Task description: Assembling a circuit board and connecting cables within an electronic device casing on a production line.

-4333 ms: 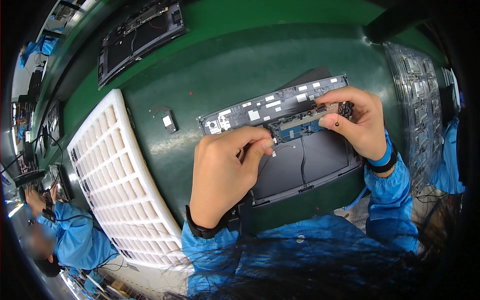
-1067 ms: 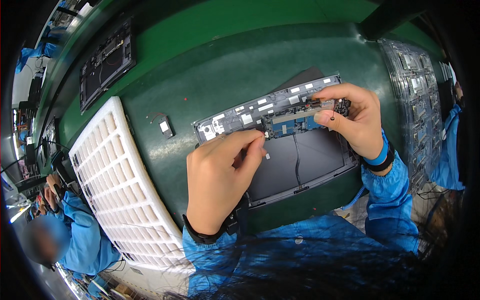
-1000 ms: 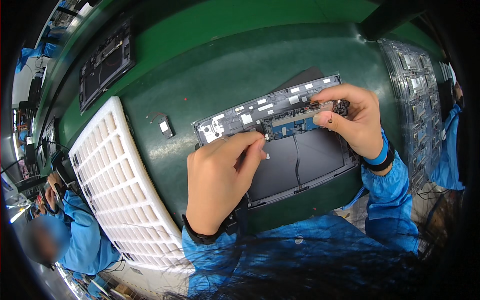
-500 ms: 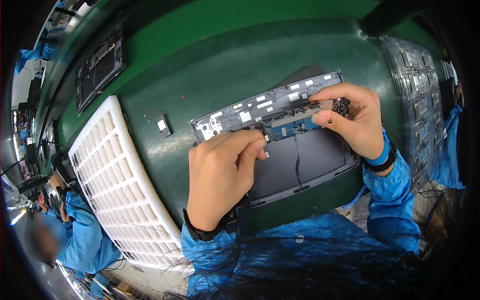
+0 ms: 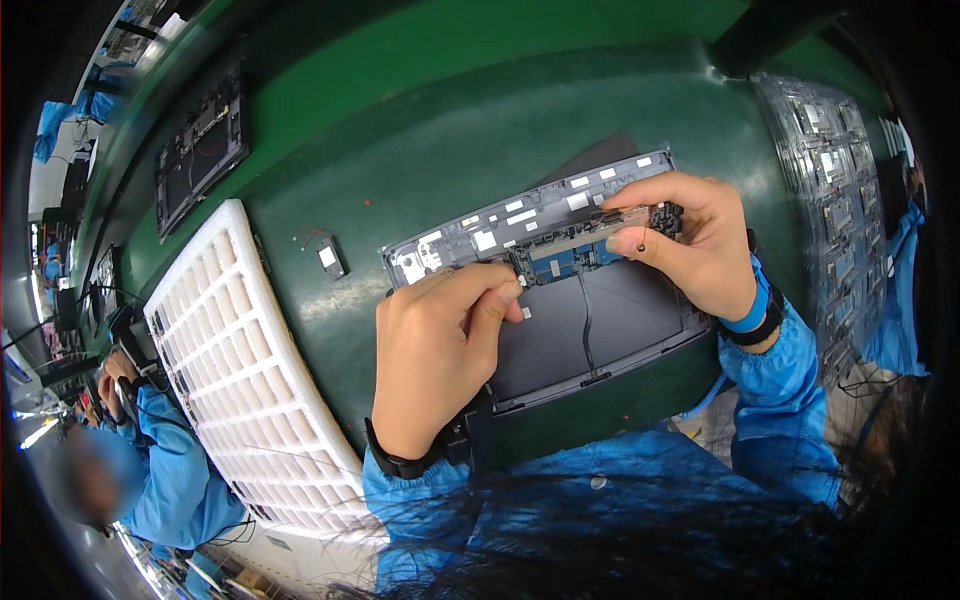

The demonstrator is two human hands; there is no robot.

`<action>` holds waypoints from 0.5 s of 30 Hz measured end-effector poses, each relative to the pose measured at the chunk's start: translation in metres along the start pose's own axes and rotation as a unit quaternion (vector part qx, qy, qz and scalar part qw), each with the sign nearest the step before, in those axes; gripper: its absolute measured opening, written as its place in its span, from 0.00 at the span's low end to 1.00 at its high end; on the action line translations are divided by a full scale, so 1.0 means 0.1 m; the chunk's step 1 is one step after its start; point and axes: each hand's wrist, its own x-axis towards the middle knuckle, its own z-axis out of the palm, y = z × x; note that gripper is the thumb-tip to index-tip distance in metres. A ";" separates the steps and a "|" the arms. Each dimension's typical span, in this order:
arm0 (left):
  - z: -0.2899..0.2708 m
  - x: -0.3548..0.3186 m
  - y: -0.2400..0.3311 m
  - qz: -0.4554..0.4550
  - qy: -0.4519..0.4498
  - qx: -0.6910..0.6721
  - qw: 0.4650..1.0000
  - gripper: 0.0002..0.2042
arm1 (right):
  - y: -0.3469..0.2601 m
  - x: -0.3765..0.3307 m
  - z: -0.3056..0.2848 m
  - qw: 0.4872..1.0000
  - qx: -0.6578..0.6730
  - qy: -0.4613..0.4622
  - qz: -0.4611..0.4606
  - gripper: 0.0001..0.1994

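A dark grey laptop case (image 5: 540, 365) lies open on the green table in front of me, its inner side dotted with white pads. Across its middle sits a blue and black circuit board (image 5: 565, 262), slightly tilted. My right hand (image 5: 705, 245) pinches the board's right end between thumb and fingers. At the left end of the board, my left hand (image 5: 430, 335) is closed in a pinch; whatever lies between its fingertips is too small and hidden to name. A dark cable (image 5: 587, 335) runs from the board toward the case's near edge.
Left of the case lies a small black module (image 5: 328, 257) with thin wires. A white foam tray (image 5: 240, 237) with many slots slants beside it. Another laptop case (image 5: 203, 150) is farther left. Stacked clear trays (image 5: 835, 210) hold boards at right. A person (image 5: 170, 470) in blue sits at left.
The view has shifted a little. Both my hands keep their grips by the board's ends, with hardly any movement relative to the laptop case.
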 end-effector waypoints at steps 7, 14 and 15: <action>-0.03 -0.05 -0.01 0.030 0.033 -0.068 0.997 0.05 | 0.03 0.02 0.02 0.998 0.043 0.028 -0.028 0.14; -0.06 -0.03 -0.07 0.150 0.089 -0.116 0.978 0.19 | -0.02 -0.01 0.01 0.997 0.039 0.016 -0.064 0.14; -0.06 -0.07 -0.05 0.142 0.054 -0.098 0.983 0.21 | -0.03 -0.01 0.02 0.996 0.040 0.009 -0.080 0.14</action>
